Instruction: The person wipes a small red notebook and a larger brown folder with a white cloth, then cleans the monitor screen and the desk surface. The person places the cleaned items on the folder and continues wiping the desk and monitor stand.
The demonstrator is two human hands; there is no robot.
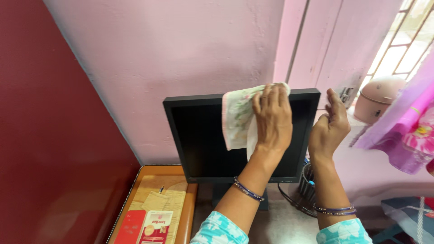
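Cloth point(237, 118) pressed under left hand point(272, 118) against monitor point(199, 140) screen.

There is one view only, from a camera worn on the person's head, so nothing is shared between views. It faces forward and slightly down toward a pink plastered wall point(181, 54), close to a black flat square monitor point(203, 149) at centre. A barred window point(407, 40) sits at two o'clock, a dark red panel point(49, 149) at nine o'clock.
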